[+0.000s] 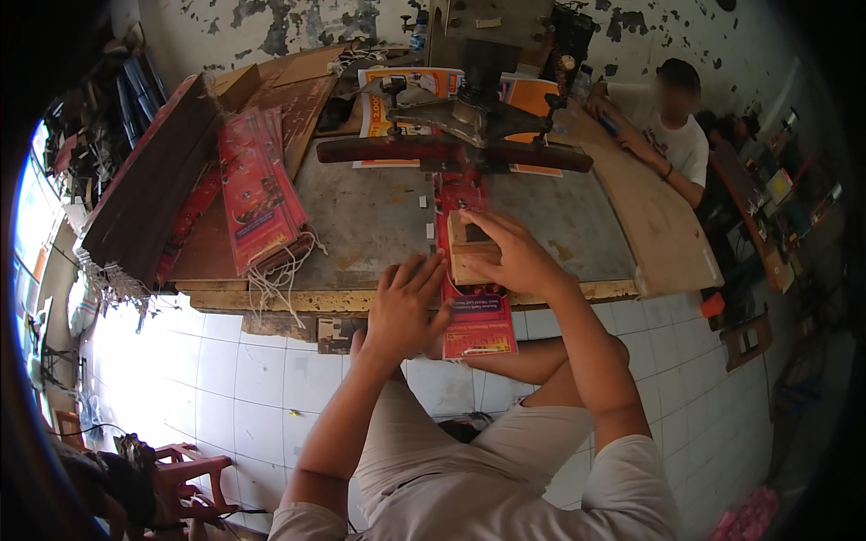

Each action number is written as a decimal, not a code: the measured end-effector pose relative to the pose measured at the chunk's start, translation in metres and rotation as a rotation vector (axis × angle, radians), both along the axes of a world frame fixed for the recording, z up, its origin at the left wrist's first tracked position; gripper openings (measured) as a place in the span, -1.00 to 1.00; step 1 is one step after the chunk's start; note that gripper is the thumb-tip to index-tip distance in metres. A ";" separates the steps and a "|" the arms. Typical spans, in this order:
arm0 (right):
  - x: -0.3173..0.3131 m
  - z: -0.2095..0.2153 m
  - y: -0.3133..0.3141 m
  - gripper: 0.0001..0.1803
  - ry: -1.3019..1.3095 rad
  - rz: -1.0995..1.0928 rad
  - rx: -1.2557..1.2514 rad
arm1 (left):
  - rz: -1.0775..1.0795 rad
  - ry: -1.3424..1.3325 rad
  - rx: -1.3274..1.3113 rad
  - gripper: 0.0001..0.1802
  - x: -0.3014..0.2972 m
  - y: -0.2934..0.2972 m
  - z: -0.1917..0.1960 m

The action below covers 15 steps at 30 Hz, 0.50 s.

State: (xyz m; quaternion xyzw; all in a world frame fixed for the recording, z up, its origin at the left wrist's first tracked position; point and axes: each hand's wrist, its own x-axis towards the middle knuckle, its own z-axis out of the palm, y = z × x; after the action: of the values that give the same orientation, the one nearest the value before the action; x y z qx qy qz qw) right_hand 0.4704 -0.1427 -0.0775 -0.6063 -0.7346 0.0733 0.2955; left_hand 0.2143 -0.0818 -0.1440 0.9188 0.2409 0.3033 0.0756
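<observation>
A long red printed paper bag or sleeve (478, 329) lies lengthwise under the machine's press head, its near end hanging over the table's front edge. On top of it sits a small wooden block (466, 268) with a dark patch on its upper face. My right hand (519, 257) grips this block from the right, fingers over its far end and thumb near its close end. Along the left edge of the red piece, my left hand (403, 311) rests with fingers apart, fingertips touching that edge. Whether the red piece is one layer or several, I cannot tell.
A dark metal press (469, 122) with a wide curved bar stands over the grey tabletop (352, 212). Red printed pieces with white strings (257, 194) are stacked left, beside a tall dark stack (149, 180). A seated person (672, 135) is at the far right. A red stool (194, 473) stands lower left.
</observation>
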 end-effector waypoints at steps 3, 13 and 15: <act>0.002 -0.002 0.003 -0.14 0.059 0.023 -0.032 | 0.003 0.003 0.003 -0.27 -0.001 0.000 -0.002; 0.001 -0.004 0.004 -0.17 0.056 0.054 0.003 | 0.006 0.009 0.003 -0.27 -0.001 -0.001 0.002; 0.000 -0.004 0.006 -0.18 0.075 0.074 -0.008 | 0.008 0.012 0.008 -0.27 -0.001 0.000 0.001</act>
State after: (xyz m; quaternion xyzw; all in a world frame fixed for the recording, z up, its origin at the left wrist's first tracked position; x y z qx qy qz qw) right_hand 0.4700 -0.1368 -0.0813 -0.5767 -0.7446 0.1099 0.3177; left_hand 0.2133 -0.0819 -0.1427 0.9199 0.2438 0.2991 0.0694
